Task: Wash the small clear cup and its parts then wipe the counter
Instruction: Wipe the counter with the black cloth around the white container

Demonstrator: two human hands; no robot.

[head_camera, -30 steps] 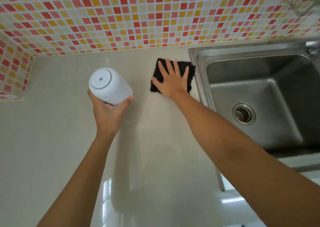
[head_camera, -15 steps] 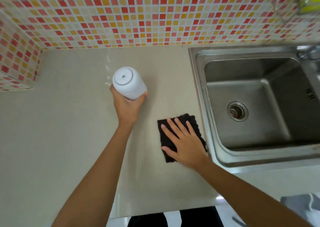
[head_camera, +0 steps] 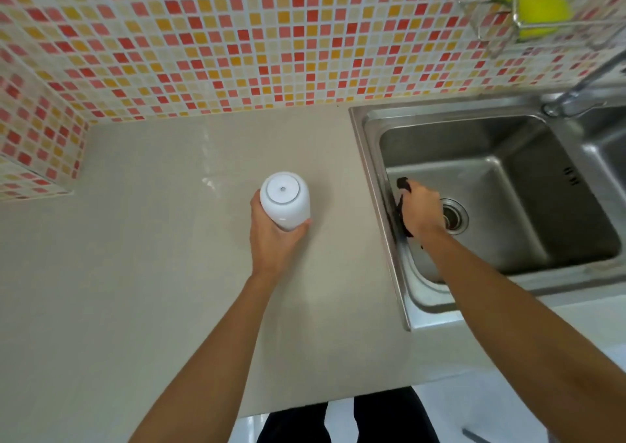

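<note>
My left hand (head_camera: 273, 239) grips a white rounded cup (head_camera: 285, 200), held bottom-up above the beige counter (head_camera: 152, 273). My right hand (head_camera: 421, 210) is inside the steel sink (head_camera: 542, 232), by its left wall, closed around a black cloth (head_camera: 402, 193). The cloth is bunched up and only bits of it show around the fingers. No other cup parts are in view.
The sink drain (head_camera: 454, 217) lies just right of my right hand. A tap (head_camera: 576, 93) stands at the sink's back right. A wire rack holding a yellow sponge (head_camera: 531, 2) hangs on the mosaic tile wall (head_camera: 237, 43). A tiled ledge (head_camera: 34, 158) bounds the counter's left.
My right hand swept the black cloth down the counter toward me, then carried it right over the rim into the sink. My left hand kept the white cup raised.
</note>
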